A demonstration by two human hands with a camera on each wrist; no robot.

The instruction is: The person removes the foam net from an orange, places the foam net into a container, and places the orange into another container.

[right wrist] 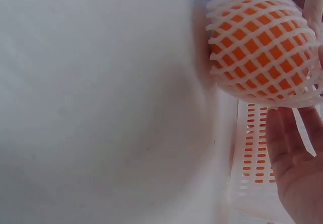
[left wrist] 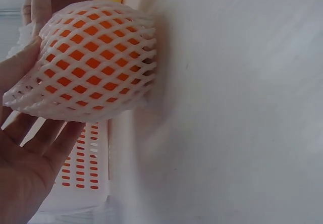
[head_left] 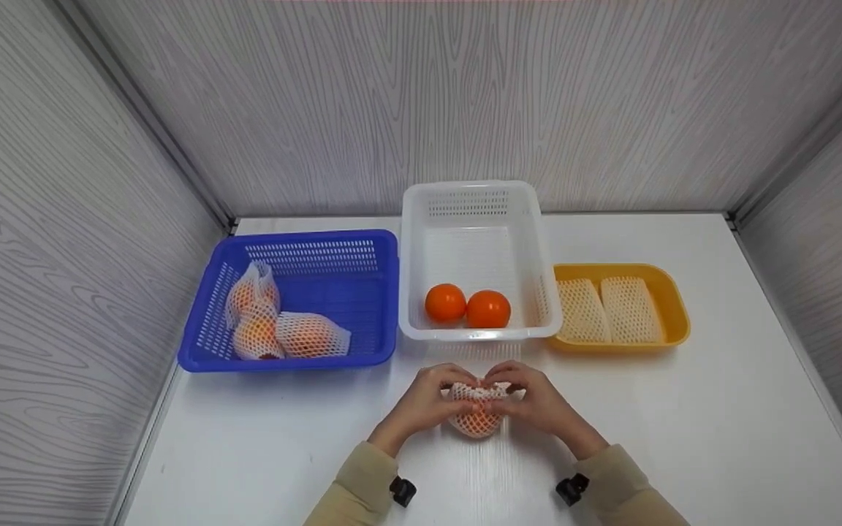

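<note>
An orange in a white foam net sleeve (head_left: 476,424) rests on the white table, between both hands. My left hand (head_left: 427,400) grips the sleeve from the left, with the thumb on the near side and the fingers on the far side. From the right, my right hand (head_left: 538,403) grips it the same way. In the left wrist view the netted orange (left wrist: 93,62) shows its mesh stretched over the fruit, with loose net gathered by the thumb. The right wrist view shows the other side of the netted orange (right wrist: 262,47), fingers touching its far side.
Beyond the hands stands a white basket (head_left: 479,334) with two bare oranges (head_left: 488,310). A blue basket (head_left: 286,364) at the left holds three netted oranges (head_left: 311,336). Flat foam net sleeves (head_left: 629,310) lie in a yellow tray (head_left: 673,307) at the right.
</note>
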